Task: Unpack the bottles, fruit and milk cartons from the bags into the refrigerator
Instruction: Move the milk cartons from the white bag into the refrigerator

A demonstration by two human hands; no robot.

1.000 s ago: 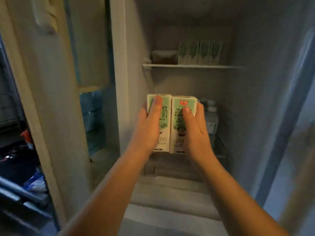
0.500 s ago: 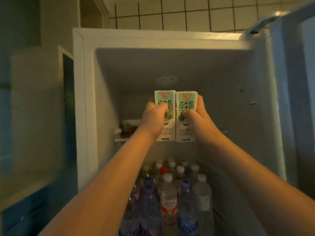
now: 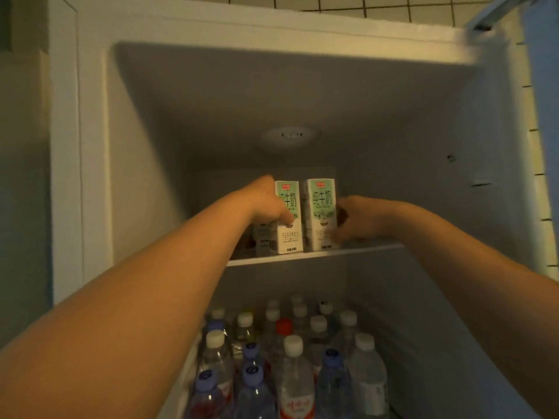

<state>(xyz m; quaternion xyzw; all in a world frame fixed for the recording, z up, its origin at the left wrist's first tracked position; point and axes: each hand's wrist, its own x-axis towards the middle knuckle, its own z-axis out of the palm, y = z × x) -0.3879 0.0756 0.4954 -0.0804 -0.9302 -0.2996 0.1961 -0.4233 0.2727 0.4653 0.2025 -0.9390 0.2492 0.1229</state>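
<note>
Two green-and-white milk cartons stand upright side by side on the refrigerator's upper shelf (image 3: 378, 248). My left hand (image 3: 266, 204) grips the left carton (image 3: 289, 234) from its left side, thumb across the front. My right hand (image 3: 357, 220) holds the right carton (image 3: 322, 219) from its right side. More cartons seem to stand behind the left one, mostly hidden. Below the shelf, several capped plastic bottles (image 3: 293, 367) fill the lower compartment.
The refrigerator's open door (image 3: 541, 122) stands at the right edge. Its white frame (image 3: 66, 164) runs down the left. The shelf space to the right of the cartons holds nothing I can see. A tiled wall (image 3: 393, 7) shows above.
My view has risen from the lower fridge to the upper compartment. Both hands carried the two cartons up and forward, and the cartons now stand on the upper shelf.
</note>
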